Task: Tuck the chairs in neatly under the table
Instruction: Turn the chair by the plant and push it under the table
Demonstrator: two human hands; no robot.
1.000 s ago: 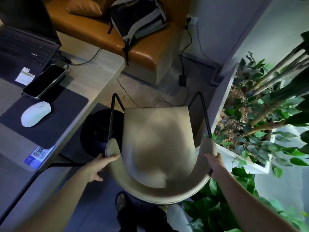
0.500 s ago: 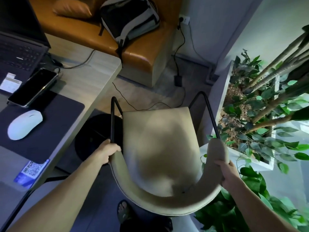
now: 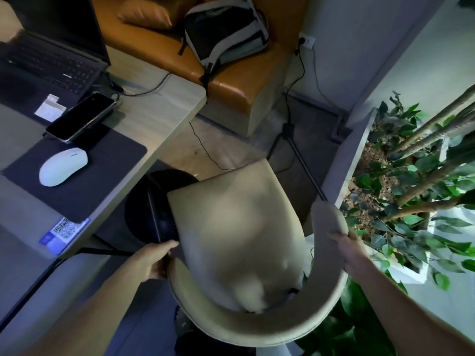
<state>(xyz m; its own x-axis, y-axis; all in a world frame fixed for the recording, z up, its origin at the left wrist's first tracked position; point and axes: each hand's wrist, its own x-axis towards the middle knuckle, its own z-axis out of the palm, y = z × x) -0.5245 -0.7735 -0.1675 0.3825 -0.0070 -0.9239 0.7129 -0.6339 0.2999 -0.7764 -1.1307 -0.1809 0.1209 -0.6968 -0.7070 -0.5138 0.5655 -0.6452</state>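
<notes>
Chair [image 3: 239,242], beige and curved-backed, stands beside the table [image 3: 164,109], its seat angled toward the table's near corner but not yet under the top. A person's left hand [image 3: 154,260] is closed on the backrest's left end, next to the table; the right hand [image 3: 344,250] wraps the backrest's right end, on the side away from the table. On the table lie a white mouse [image 3: 63,166], a phone [image 3: 80,116] and a laptop [image 3: 48,62]. Beyond the table's far end sits an orange bench [image 3: 244,80] holding a backpack [image 3: 226,29]; leafy plants [image 3: 411,201] crowd the chair's far side. By appearances, turning is under way; the push under remains.
</notes>
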